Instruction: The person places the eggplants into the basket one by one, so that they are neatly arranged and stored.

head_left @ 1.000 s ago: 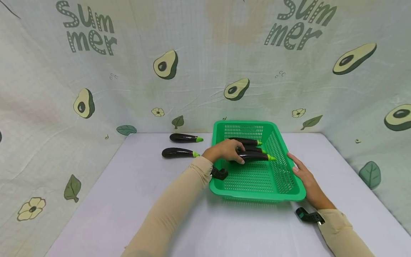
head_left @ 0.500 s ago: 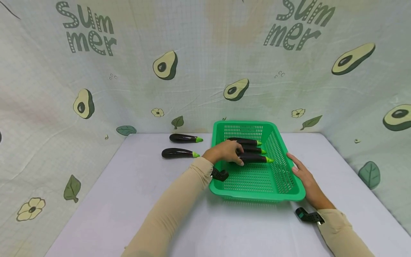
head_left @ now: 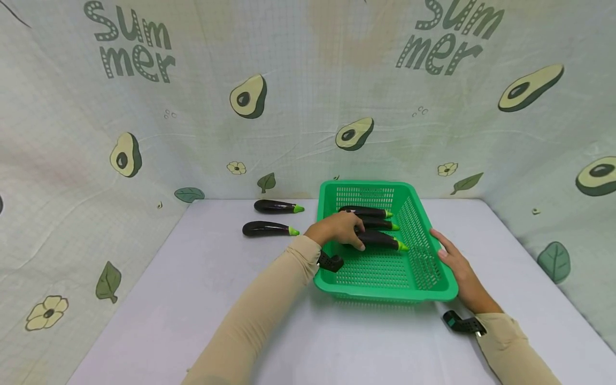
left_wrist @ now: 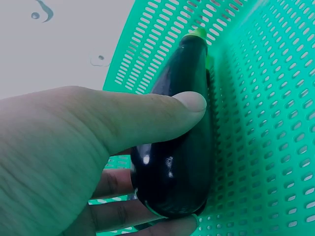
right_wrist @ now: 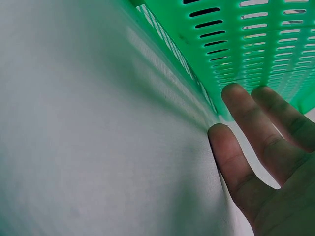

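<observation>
Inside a green plastic basket [head_left: 375,272], my left hand [head_left: 339,227] grips a dark eggplant [head_left: 380,240] with a green stem end. In the left wrist view the thumb lies across this eggplant [left_wrist: 172,167] and the fingers pass beneath it. Two more eggplants, a middle one [head_left: 380,224] and a rear one [head_left: 368,212], lie behind it, partly hidden by the hand. My right hand [head_left: 459,270] rests against the basket's right side, near the rim. In the right wrist view its fingers are nearly straight, with fingertips at the slotted wall [right_wrist: 256,44].
Left of the basket, one eggplant [head_left: 276,207] lies near the back edge of the white table [head_left: 192,289], another eggplant [head_left: 269,229] in front of it. Behind the table hangs a printed cloth [head_left: 298,96] with avocado pictures.
The gripped eggplant has come slightly nearer to me and lower in the basket, its stem end swinging forward. The left hand shifted very little; the right hand and basket stayed still.
</observation>
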`<act>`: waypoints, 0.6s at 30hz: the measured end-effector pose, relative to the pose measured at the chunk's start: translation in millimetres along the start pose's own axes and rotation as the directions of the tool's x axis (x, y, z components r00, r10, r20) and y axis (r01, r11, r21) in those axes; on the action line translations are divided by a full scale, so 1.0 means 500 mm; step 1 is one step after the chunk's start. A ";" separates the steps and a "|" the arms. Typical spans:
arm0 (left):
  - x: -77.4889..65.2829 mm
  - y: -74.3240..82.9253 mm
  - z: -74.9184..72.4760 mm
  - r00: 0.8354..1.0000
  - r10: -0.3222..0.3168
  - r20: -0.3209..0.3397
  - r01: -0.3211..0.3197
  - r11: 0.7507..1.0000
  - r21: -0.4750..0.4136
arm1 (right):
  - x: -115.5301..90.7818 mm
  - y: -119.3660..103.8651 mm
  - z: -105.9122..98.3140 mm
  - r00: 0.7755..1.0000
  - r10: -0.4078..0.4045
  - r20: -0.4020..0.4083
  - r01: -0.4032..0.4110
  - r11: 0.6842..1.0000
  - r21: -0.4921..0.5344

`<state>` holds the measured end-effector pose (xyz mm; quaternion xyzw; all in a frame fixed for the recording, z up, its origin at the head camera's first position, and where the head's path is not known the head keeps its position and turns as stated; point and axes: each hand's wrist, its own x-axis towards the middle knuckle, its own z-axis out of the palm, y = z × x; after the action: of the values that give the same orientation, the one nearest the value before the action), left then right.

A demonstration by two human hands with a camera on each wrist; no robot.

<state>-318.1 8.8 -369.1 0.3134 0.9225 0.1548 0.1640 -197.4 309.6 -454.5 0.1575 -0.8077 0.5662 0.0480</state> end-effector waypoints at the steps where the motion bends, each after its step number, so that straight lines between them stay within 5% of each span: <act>1: 0.000 0.000 0.000 1.000 0.001 -0.001 -0.001 1.000 0.001 | 0.000 0.000 0.000 1.000 0.000 -0.001 0.000 1.000 -0.001; 18: -0.003 0.006 0.000 1.000 0.003 0.017 -0.004 0.999 0.039 | 0.000 0.003 0.000 1.000 -0.003 -0.017 0.002 1.000 -0.010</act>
<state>-315.3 9.9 -367.8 0.3193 0.9234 0.1345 0.1654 -198.0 310.1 -455.9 0.1535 -0.8098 0.5635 0.0562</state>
